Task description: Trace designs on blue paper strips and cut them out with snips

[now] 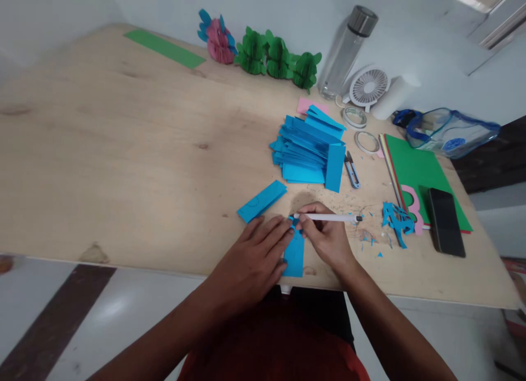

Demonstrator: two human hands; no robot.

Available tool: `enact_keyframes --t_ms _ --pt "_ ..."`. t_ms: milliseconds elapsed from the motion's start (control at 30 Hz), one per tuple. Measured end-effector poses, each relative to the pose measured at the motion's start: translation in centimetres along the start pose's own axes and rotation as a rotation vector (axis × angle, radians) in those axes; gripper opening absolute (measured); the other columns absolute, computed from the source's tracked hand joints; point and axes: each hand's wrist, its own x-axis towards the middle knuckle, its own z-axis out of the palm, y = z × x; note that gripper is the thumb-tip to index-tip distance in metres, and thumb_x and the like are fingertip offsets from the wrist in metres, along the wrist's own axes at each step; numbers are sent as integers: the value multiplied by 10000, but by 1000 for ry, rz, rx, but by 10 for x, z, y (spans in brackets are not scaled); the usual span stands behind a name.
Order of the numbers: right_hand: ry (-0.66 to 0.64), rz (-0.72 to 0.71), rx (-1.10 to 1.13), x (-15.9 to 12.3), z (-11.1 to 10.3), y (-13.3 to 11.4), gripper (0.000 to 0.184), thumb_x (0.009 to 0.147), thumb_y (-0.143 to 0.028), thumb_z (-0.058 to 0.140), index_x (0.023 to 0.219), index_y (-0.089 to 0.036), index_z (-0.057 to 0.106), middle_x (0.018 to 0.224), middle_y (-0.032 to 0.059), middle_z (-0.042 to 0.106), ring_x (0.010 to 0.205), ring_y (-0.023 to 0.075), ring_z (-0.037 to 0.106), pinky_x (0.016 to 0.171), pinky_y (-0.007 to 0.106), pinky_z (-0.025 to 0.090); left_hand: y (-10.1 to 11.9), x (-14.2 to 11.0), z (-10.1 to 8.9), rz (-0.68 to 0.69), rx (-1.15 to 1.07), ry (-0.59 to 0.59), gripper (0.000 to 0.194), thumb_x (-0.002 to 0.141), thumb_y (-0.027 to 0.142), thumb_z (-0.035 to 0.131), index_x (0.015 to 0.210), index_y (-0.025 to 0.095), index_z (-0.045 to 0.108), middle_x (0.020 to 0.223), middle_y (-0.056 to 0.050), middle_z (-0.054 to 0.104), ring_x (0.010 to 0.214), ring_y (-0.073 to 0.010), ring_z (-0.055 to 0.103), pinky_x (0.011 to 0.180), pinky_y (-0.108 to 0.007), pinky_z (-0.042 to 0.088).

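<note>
A blue paper strip [294, 258] lies at the table's near edge, its upper part partly hidden by both hands. My left hand [263, 249] rests flat on its left side, fingers stretched out and pressing it to the table. Over the strip's upper end, my right hand [324, 236] is closed around a slim white pen [332, 218] with a dark end pointing right. A folded blue strip [262, 200] with a curved line drawn on it lies just beyond my left fingertips.
A pile of folded blue strips [304, 145] lies ahead, beside small snips [352, 170]. Blue scraps [398, 222], a phone [447, 222] and green paper [423, 167] are at the right. Along the wall stand green paper shapes [277, 58], a bottle [347, 52] and a fan [369, 87].
</note>
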Motion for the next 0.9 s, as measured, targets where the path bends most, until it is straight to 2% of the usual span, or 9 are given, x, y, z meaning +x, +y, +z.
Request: enact_keyframes --t_ms 500,733,800,900 --pt "10 2 -11 1 0 -2 85 863 -293 600 854 -211 620 695 -7 645 574 125 564 558 259 469 0 1 0 -8 -25 -11 462 988 268 406 1425 134 479 1507 -125 477 1382 -295 428 1142 -525 316" --pt "54 -8 27 -3 1 -5 124 888 -339 594 889 -216 615 645 -13 654 536 136 591 510 253 482 1 2 -2 -17 -24 -15 464 985 270 405 1418 121 484 1495 -129 493 1374 -299 436 1135 -523 324" --pt "29 -53 -38 -9 -2 -6 121 910 -318 575 934 -218 639 708 7 687 610 154 638 573 274 523 1 2 -2 -12 -16 -17 472 985 270 404 1423 107 474 1497 -135 489 1371 -301 440 1134 -521 324" --pt "-6 -173 -192 -19 -7 -7 168 939 -268 545 1034 -237 680 965 57 746 901 206 704 803 338 563 1 3 -2 -9 -4 -25 471 985 267 401 1419 104 481 1487 -138 500 1369 -300 443 1136 -516 323"
